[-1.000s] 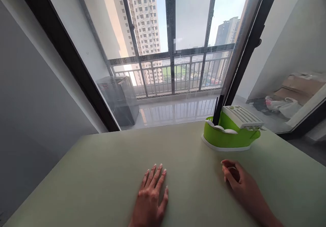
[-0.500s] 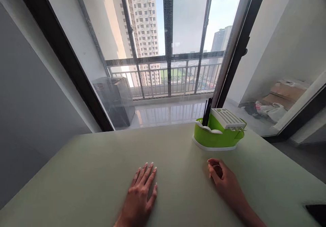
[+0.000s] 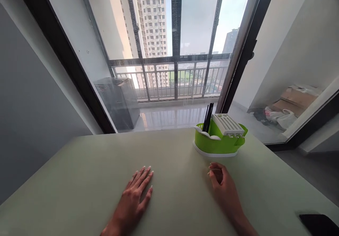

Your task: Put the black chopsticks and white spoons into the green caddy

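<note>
One spread left hand is laid flat, best pressed evenly to the worktop; the right hand is curled near the green caddy, contents unclear.

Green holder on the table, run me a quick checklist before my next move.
1. Holder upright on the table: ok.
2. Black sticks standing inside it: ok.
3. Left hand resting flat, palm down: ok.
4. Right hand touching the holder: not ok, it is in front of it, apart.
5. Right palm free of anything: cannot tell, curled fingers hide it.
6. Dark object wholly in view: not ok, the picture's bottom edge cuts it.
</note>
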Motion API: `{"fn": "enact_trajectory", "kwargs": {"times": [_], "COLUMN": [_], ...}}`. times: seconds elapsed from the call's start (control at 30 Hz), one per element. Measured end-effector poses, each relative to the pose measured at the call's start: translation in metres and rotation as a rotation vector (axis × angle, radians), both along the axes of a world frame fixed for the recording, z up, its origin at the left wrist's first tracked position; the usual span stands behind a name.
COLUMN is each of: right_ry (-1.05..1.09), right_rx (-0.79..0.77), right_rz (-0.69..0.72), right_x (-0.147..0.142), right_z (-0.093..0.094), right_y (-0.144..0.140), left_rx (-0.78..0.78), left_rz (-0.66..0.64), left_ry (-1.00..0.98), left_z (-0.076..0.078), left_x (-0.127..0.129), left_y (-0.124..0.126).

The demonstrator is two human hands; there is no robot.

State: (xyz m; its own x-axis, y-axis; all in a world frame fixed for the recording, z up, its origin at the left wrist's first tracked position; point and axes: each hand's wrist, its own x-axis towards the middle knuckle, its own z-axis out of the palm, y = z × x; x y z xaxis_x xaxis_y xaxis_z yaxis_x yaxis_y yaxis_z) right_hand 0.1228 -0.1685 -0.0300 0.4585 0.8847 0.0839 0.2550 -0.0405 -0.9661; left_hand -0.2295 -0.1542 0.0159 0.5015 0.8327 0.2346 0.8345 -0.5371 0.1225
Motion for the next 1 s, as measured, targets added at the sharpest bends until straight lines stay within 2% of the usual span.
{"fn": "enact_trajectory", "kwargs": {"times": [0.3, 0.57, 0.8, 1.0], "right_ry": [-0.030, -0.005, 0.001, 0.000], "right_rx": [-0.025, -0.048, -0.077, -0.093], "right_rz": [0.056, 0.120, 0.163, 0.155], "right_x": [-0.002, -0.002, 0.000, 0.003], "right_z": [0.008, 0.005, 0.000, 0.001], "right_y": [-0.003, -0.005, -0.004, -0.008], "left_rx": [-0.024, -0.028, -0.010, -0.020], "left_rz": [0.068, 0.159, 0.162, 0.185], "left_ry": [-0.041, 0.021, 0.078, 0.049], "left_z": [0.011, 0.007, 0.004, 0.006], "left_x": [0.005, 0.010, 0.019, 0.023], "left_y": [-0.003, -0.002, 0.002, -0.002]}}
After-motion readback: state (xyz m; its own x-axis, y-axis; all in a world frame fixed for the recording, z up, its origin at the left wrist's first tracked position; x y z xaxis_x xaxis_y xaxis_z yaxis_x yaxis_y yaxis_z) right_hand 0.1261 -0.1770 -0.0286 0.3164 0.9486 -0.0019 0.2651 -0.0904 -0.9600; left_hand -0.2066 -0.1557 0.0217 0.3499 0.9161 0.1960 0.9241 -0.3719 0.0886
